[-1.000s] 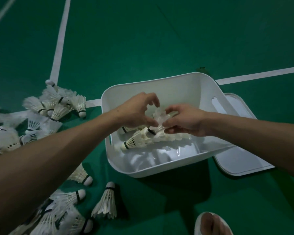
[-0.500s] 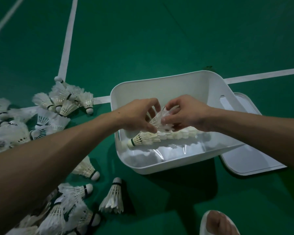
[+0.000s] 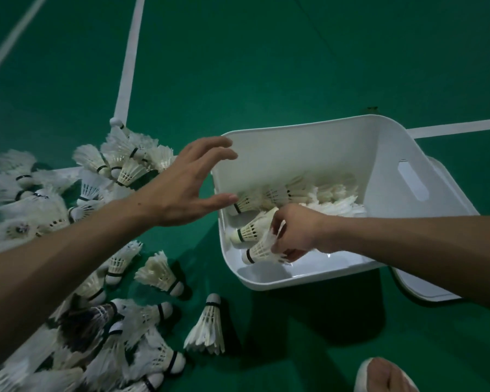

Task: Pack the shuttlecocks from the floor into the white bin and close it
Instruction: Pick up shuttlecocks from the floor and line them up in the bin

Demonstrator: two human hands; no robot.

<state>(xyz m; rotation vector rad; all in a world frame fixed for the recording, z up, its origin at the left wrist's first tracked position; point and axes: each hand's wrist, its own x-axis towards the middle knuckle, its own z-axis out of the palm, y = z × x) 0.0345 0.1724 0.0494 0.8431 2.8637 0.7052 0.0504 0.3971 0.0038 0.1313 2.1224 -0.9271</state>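
While the right hand (image 3: 292,236) pinches one shuttlecock (image 3: 259,250) by its feathers inside the white bin (image 3: 309,148) and the left hand (image 3: 181,188) hovers spread and empty at the rim, judge the floor shuttlecocks (image 3: 160,274) very light and crushable: grip lightly, preferably at the cork base

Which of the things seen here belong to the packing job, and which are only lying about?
Job:
white bin
lid
shuttlecocks on the floor
shuttlecock pinched by the right hand
left hand, open

Lying about:
court lines
foot
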